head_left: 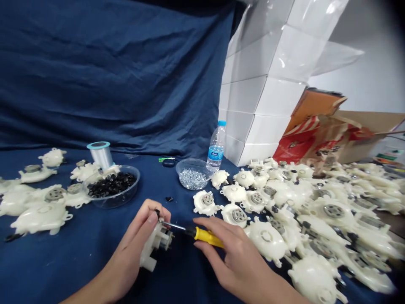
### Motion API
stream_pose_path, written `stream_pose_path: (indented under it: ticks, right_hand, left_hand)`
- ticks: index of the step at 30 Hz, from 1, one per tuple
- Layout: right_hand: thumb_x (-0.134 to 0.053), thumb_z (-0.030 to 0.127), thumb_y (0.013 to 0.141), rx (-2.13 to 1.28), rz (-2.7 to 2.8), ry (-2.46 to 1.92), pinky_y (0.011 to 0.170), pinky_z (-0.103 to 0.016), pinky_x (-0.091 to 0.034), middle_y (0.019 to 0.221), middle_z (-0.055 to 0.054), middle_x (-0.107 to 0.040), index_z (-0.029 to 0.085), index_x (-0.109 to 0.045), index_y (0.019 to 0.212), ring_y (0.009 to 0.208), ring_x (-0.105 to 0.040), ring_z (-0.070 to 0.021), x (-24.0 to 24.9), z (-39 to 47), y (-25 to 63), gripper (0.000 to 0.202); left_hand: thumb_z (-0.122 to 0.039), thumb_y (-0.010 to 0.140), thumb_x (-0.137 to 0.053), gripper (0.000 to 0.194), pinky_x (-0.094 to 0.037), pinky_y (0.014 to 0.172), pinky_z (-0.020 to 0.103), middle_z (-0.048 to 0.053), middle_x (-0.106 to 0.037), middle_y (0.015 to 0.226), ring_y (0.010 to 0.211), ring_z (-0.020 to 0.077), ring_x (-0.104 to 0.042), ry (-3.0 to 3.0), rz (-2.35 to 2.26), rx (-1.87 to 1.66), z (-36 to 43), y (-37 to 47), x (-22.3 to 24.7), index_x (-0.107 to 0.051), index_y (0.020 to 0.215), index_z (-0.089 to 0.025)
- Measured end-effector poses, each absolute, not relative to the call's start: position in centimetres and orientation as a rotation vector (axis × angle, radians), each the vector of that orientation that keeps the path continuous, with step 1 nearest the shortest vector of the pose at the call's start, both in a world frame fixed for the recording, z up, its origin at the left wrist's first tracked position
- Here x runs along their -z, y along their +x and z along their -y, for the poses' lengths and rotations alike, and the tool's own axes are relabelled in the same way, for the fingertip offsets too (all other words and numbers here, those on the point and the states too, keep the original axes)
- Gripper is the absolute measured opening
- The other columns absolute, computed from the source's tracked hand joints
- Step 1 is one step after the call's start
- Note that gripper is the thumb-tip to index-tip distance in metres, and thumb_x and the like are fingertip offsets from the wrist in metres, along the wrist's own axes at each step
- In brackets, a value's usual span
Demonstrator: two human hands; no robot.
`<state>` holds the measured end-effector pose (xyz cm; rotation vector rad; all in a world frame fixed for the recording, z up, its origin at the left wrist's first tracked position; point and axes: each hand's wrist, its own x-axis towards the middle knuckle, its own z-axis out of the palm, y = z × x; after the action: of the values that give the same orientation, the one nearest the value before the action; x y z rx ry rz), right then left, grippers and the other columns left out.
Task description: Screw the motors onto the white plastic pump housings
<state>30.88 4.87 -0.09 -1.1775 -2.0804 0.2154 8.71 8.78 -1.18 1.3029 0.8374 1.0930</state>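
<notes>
My left hand [134, 249] is closed around a cream plastic housing [153, 249], which it holds above the blue cloth. A small black part [157, 212] shows at the left fingertips, on the upper side of the housing. My right hand [228, 253] grips a screwdriver with a yellow handle [207, 237], pointing left. The metal shaft [173, 226] reaches the housing near the black part; the exact contact at the tip is too small to make out. Part of the housing is hidden behind the left fingers and palm.
A bowl of black parts [112, 185] stands left, beside a wire spool [100, 155]. A bowl of screws [193, 177] and a water bottle [217, 147] are behind the hands. Several cream housings [267, 240] crowd the right. White boxes [262, 97] rise at the back.
</notes>
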Motion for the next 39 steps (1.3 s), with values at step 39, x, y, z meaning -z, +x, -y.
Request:
stream_pose_path:
  ticks: [39]
  right_hand:
    - [-0.034,0.051,0.101,-1.358,1.849,-1.413,0.040,-0.021,-0.023,0.053,0.006,-0.039,0.014,-0.065,0.077,0.041,-0.025,-0.0069,-1.1,-4.5,29.7,0.054]
  left_hand:
    - [-0.057,0.102,-0.025,0.040,-0.033,0.084,0.034,-0.002,-0.050,0.085,0.084,0.0214,-0.048,1.725,-0.977,-0.907,-8.1,8.0,1.8,-0.051,0.091,-0.029]
